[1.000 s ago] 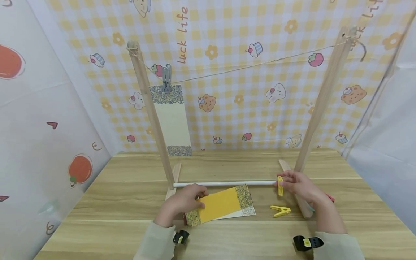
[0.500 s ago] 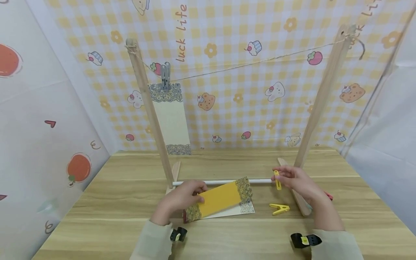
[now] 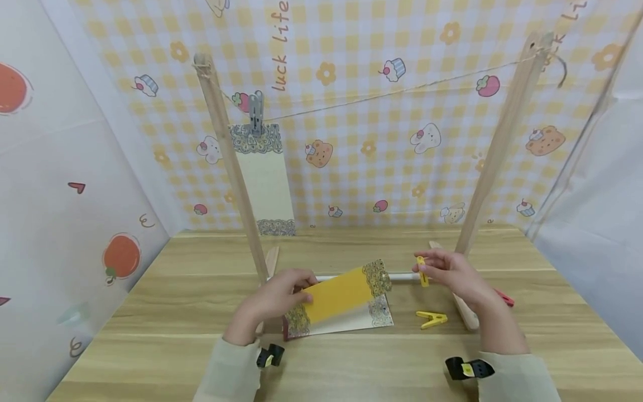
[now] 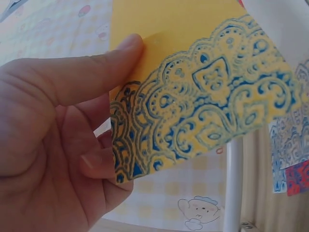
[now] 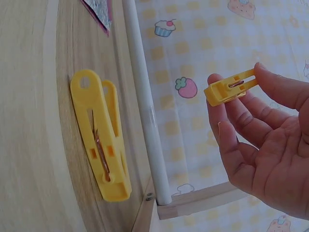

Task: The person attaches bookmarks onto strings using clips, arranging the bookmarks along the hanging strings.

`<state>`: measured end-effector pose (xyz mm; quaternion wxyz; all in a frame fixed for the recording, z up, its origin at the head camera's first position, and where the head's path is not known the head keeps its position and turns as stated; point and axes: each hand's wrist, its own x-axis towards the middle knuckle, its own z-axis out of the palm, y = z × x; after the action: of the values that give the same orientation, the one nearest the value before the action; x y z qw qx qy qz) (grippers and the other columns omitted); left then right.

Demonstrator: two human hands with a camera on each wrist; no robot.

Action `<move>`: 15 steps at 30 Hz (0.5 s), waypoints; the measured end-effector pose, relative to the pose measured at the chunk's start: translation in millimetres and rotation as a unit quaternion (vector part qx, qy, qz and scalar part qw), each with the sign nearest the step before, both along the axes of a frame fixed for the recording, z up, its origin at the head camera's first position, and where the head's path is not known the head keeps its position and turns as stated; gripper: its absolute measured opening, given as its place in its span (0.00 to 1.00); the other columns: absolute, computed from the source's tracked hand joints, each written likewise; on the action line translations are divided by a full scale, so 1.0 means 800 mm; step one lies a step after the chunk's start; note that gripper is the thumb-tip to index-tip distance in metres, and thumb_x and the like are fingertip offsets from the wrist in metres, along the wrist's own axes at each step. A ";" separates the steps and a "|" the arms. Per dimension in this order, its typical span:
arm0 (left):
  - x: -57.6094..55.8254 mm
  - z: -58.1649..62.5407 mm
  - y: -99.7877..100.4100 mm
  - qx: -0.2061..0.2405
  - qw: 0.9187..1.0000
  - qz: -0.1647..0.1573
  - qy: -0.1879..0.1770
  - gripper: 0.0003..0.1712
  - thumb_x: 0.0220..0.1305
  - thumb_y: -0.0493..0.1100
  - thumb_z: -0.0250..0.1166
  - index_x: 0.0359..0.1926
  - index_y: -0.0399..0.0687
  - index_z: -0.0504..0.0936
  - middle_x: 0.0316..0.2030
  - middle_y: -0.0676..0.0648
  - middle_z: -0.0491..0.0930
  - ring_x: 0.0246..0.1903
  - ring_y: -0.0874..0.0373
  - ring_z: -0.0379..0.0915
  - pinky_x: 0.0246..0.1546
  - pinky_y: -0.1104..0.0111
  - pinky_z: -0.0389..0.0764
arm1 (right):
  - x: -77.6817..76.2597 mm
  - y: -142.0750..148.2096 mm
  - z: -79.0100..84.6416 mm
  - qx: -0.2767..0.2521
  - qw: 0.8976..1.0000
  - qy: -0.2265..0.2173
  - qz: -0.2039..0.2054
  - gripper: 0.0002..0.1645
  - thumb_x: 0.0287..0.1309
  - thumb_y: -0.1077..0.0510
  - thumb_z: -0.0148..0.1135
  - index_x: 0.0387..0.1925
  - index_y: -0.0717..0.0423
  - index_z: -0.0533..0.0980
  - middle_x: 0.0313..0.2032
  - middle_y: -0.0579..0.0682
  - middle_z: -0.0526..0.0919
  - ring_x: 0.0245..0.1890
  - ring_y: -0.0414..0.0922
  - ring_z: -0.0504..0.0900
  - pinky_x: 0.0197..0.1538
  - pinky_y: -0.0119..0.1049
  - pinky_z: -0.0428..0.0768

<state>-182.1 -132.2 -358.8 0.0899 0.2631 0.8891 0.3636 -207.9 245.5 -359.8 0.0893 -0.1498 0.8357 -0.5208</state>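
Observation:
My left hand (image 3: pixel 281 296) pinches a yellow paper card (image 3: pixel 336 296) with lace-patterned ends, thumb on its face in the left wrist view. The card is tilted, its right end raised above a cream card (image 3: pixel 346 322) on the table; a red edge peeks out below. Between its thumb and fingers my right hand (image 3: pixel 459 276) holds a yellow clothespin (image 5: pixel 231 91), to the right of the raised card. Another yellow clothespin (image 3: pixel 432 319) lies on the table below this hand. A cream patterned card (image 3: pixel 266 190) hangs from the string (image 3: pixel 351 102) by a grey clothespin (image 3: pixel 256 114).
Two wooden posts, the left post (image 3: pixel 233 167) and the right post (image 3: pixel 502 145), carry the sagging string. A white rod (image 3: pixel 402 277) joins them low down, behind the hands. A red clothespin (image 3: pixel 504 297) lies beyond the right forearm. Patterned cloth (image 3: pixel 351 167) hangs behind.
My left hand has lifted the yellow card, its right end rising off the cream card. My right hand has moved slightly left and up with the yellow clothespin.

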 end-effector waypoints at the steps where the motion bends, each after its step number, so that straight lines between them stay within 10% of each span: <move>1: 0.000 0.001 -0.001 0.000 1.000 -0.001 0.003 0.06 0.67 0.35 0.63 0.44 0.43 0.81 0.42 0.48 0.86 0.46 0.53 0.82 0.48 0.60 0.81 | 0.001 -0.002 0.001 0.000 1.000 0.000 0.000 0.29 0.72 0.54 0.55 0.67 0.67 0.66 0.52 0.67 0.82 0.46 0.32 0.82 0.56 0.41 0.80; 15: 0.003 0.016 -0.015 0.017 0.999 0.026 0.020 0.08 0.67 0.36 0.63 0.47 0.44 0.81 0.44 0.48 0.85 0.46 0.55 0.81 0.50 0.59 0.80 | 0.004 -0.031 0.011 0.011 1.000 0.017 0.021 0.26 0.70 0.57 0.58 0.65 0.64 0.70 0.50 0.62 0.84 0.47 0.37 0.83 0.54 0.37 0.79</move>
<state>-179.6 -143.8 -345.7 0.0585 0.2487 0.8908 0.3758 -204.4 220.9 -351.2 0.0872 -0.1750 0.8396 -0.5068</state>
